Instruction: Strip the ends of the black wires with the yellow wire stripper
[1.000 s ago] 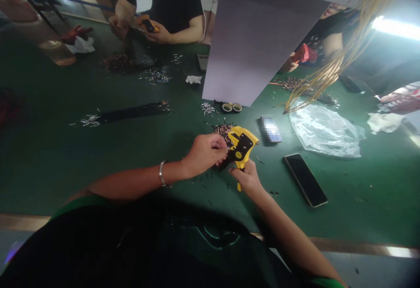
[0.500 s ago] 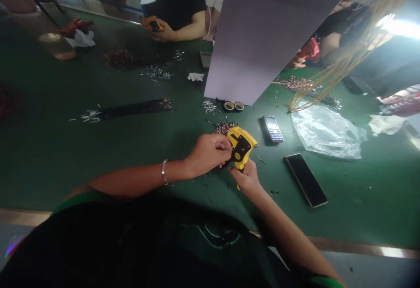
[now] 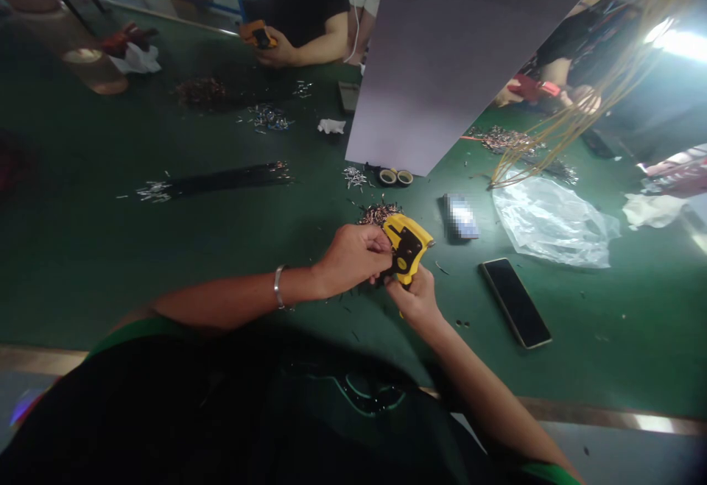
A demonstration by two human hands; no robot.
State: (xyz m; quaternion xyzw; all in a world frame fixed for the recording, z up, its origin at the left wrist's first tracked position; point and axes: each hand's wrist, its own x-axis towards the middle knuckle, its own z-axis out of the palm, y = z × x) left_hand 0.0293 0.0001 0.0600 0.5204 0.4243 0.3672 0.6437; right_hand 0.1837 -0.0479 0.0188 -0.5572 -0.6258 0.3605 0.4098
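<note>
My right hand (image 3: 418,296) is wrapped round the handle of a yellow and black hand tool (image 3: 409,247). At the tool's left side, my left hand (image 3: 356,258) is closed in a pinch against its black jaw area; what the fingertips hold is too small to make out. A pile of short wires with copper ends (image 3: 380,213) lies just behind the tool, partly hidden by it and by my left hand. Small silver terminals (image 3: 354,177) are heaped farther back, beside two tape rolls (image 3: 396,176).
A phone (image 3: 516,303), a blurred small device (image 3: 460,217) and a clear plastic bag (image 3: 557,220) lie to the right. A black wire bundle (image 3: 221,180) is at left. A grey panel (image 3: 436,58) stands behind. Other people work across the green table (image 3: 221,249).
My hands and the tool have stayed almost in place. At the back right, another person's hands and red tool have shifted. The view has moved slightly.
</note>
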